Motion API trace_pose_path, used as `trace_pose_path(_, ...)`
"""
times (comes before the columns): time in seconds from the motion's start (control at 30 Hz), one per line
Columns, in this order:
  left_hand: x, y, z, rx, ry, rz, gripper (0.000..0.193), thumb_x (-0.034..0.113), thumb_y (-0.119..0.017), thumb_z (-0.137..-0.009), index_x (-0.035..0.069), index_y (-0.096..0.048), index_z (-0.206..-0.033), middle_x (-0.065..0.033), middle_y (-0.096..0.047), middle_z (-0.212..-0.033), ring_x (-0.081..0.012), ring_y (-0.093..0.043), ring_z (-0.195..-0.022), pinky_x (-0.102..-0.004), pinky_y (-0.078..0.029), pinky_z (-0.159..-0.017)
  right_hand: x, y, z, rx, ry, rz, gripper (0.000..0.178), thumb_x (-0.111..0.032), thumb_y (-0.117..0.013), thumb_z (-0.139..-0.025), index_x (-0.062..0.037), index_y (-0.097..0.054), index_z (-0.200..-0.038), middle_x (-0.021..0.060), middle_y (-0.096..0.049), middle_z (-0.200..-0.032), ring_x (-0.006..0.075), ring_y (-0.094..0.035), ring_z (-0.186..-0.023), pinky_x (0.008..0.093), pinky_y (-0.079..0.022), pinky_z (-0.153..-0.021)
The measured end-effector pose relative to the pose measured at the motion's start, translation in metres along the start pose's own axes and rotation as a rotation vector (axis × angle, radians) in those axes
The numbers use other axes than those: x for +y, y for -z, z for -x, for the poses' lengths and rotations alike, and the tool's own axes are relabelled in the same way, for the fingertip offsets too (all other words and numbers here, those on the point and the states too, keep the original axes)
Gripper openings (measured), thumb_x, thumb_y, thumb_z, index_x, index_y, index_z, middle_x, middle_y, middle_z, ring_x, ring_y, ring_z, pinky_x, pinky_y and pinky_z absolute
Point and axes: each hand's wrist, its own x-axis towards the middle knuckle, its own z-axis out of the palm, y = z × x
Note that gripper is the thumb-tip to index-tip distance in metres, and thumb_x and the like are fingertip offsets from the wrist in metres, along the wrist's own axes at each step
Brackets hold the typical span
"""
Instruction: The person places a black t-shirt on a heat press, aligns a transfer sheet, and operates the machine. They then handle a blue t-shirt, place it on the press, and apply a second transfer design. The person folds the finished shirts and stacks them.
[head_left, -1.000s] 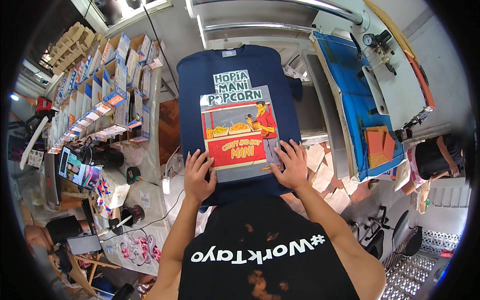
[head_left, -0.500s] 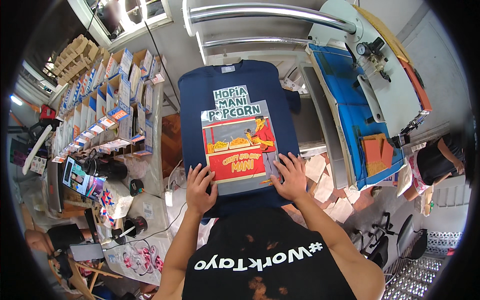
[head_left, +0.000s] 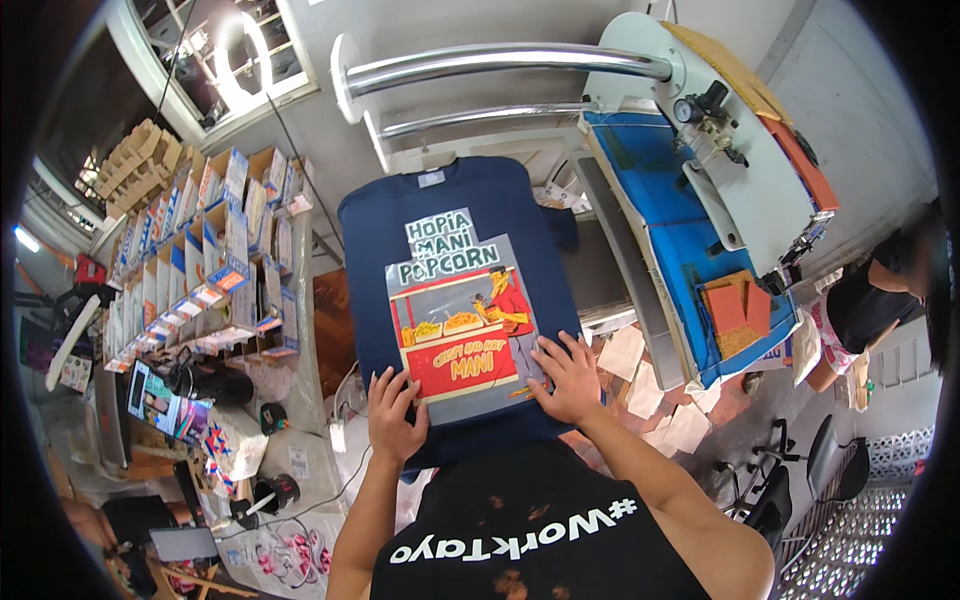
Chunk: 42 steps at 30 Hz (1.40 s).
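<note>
A navy blue T-shirt (head_left: 365,270) lies spread out flat in front of me, its collar at the far end. On its chest rests a printed transfer sheet (head_left: 462,411) with green lettering at the top and a colourful picture of a food cart and a vendor below. My left hand (head_left: 398,416) lies flat with fingers stretched, at the sheet's near left corner. Opposite it, my right hand (head_left: 566,382) is also open, its fingers spread over the near right edge of the sheet and the shirt. Neither hand grips anything.
A heat press with a blue-covered plate (head_left: 668,250) and a pressure gauge (head_left: 685,109) stands right of the shirt. Divided cardboard bins (head_left: 195,270) and a lit screen (head_left: 165,405) are at left. Paper sheets (head_left: 640,385) litter the floor. Another person (head_left: 870,305) is at far right.
My view has shifted, so the shirt and press appear lower and farther left. Both hands stay flat at the near corners of the sheet.
</note>
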Motion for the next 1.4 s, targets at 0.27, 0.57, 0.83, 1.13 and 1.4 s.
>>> trace_pose_path(0.27, -0.001, -0.004, 0.001, 0.009, -0.02, 0.007, 0.036, 0.01, -0.075, -0.082, 0.004, -0.076, -0.117, -0.0167, -0.068, -0.138, -0.0438, -0.055, -0.14, -0.0608, -0.032, -0.126, 0.002, 0.002, 0.002, -0.02, -0.021, -0.017, 0.05, -0.045, -0.073, -0.094, -0.0187, -0.071, -0.137, 0.0026, -0.06, -0.155, 0.0344, -0.047, -0.149, 0.0573, -0.029, -0.128)
trace_pose_path(0.57, 0.0, -0.008, 0.003, 0.006, -0.019, -0.026, 0.03, 0.013, -0.076, -0.086, 0.003, -0.075, -0.114, -0.0183, -0.068, -0.138, -0.0456, -0.054, -0.14, -0.0612, -0.032, -0.126, 0.002, 0.007, 0.004, -0.094, -0.05, -0.042, 0.054, -0.05, -0.064, -0.101, -0.0171, -0.068, -0.143, 0.0042, -0.057, -0.158, 0.0333, -0.042, -0.153, 0.0564, -0.023, -0.131)
trace_pose_path(0.83, -0.004, -0.011, 0.004, 0.013, -0.045, -0.024, 0.032, 0.012, -0.076, -0.084, 0.003, -0.074, -0.115, -0.0184, -0.068, -0.138, -0.0452, -0.054, -0.14, -0.0613, -0.032, -0.126, 0.003, 0.007, 0.007, -0.07, -0.05, -0.072, 0.052, -0.048, -0.064, -0.101, -0.0162, -0.069, -0.142, 0.0039, -0.058, -0.157, 0.0333, -0.043, -0.153, 0.0565, -0.025, -0.131)
trace_pose_path(1.13, 0.001, -0.006, 0.002, 0.022, -0.036, -0.03, 0.031, 0.013, -0.077, -0.084, 0.004, -0.076, -0.113, -0.0161, -0.069, -0.136, -0.0439, -0.055, -0.14, -0.0597, -0.033, -0.125, 0.002, 0.008, 0.004, -0.067, -0.056, -0.045, 0.053, -0.049, -0.065, -0.1, -0.0173, -0.068, -0.142, 0.0029, -0.056, -0.158, 0.0322, -0.042, -0.154, 0.0553, -0.023, -0.132)
trace_pose_path(1.4, -0.003, -0.005, 0.004, 0.048, 0.016, -0.001, 0.031, 0.013, -0.079, -0.083, 0.006, -0.077, -0.113, -0.0143, -0.07, -0.136, -0.0411, -0.056, -0.139, -0.0592, -0.035, -0.124, -0.001, 0.001, 0.001, -0.004, -0.033, -0.021, 0.05, -0.042, -0.077, -0.091, -0.0185, -0.073, -0.134, 0.0027, -0.062, -0.152, 0.0342, -0.046, -0.149, 0.0571, -0.028, -0.128)
